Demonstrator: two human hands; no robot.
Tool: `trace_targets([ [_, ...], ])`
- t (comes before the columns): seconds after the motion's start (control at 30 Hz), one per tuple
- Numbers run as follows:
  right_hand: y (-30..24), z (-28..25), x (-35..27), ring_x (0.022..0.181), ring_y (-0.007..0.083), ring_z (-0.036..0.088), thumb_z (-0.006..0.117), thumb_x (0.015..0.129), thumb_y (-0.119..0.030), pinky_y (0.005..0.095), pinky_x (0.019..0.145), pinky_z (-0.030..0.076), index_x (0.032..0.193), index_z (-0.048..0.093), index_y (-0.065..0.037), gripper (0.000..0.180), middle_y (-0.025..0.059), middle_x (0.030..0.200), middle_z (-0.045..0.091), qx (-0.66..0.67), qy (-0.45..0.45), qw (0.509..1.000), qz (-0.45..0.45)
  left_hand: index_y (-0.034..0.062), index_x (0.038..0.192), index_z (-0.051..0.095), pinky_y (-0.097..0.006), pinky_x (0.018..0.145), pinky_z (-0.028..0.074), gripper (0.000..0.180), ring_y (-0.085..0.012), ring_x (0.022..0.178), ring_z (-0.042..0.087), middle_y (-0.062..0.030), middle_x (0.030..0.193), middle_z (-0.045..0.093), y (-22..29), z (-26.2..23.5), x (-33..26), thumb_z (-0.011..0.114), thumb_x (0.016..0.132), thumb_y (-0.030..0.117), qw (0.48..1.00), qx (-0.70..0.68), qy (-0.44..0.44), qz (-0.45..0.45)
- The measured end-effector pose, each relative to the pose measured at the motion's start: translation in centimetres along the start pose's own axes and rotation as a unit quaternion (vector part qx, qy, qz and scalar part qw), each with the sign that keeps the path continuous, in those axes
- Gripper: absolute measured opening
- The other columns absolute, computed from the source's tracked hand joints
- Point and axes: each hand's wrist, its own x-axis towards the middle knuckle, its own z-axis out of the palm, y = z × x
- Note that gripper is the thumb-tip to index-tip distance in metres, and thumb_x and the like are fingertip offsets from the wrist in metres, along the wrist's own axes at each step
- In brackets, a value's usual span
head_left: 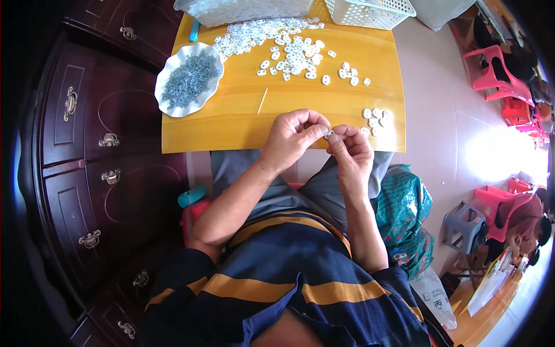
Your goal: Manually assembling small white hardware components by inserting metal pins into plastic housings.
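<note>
My left hand and my right hand meet over the near edge of the wooden table. Between their fingertips is a small white plastic piece with dark spots. Both hands are closed in a pinch on it; the fingers partly cover it. Just right of my right hand lies a small group of white two-hole plastic pieces. Farther back spreads a larger heap of the same white pieces. A scalloped white dish at the left holds many small grey-blue metal-looking pins.
A thin pale stick lies on the table. At the back stand a clear plastic tub and a white perforated basket. Dark cabinets flank the left. A green bag and pink stools are on the right, with other people.
</note>
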Motion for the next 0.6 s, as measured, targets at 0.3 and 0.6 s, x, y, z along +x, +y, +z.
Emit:
trace_targets([
  [0.3, 0.09, -0.05, 0.06, 0.078, 0.0062, 0.06, 0.069, 0.096, 0.002, 0.0207, 0.073, 0.049, 0.108, 0.065, 0.001, 0.013, 0.0014, 0.09, 0.068, -0.004, 0.008, 1.0, 0.003, -0.0005, 0.097, 0.069, -0.02, 0.062, 0.046, 0.006, -0.003, 0.07, 0.054, 0.0018, 0.082, 0.066, 0.24, 0.38, 0.07, 0.067, 0.098, 0.005, 1.0, -0.007, 0.024, 0.005],
  [0.6, 0.37, -0.05, 0.05, 0.078, 0.0057, 0.06, 0.069, 0.095, 0.002, 0.0201, 0.072, 0.049, 0.108, 0.066, 0.0, 0.013, 0.0009, 0.09, 0.068, -0.021, 0.005, 1.0, -0.007, 0.0001, 0.097, 0.07, -0.021, 0.065, 0.049, 0.005, -0.0033, 0.073, 0.058, 0.0022, 0.083, 0.068, 0.37, -0.28, -0.05, 0.068, 0.097, 0.005, 0.996, 0.079, 0.008, 0.032],
])
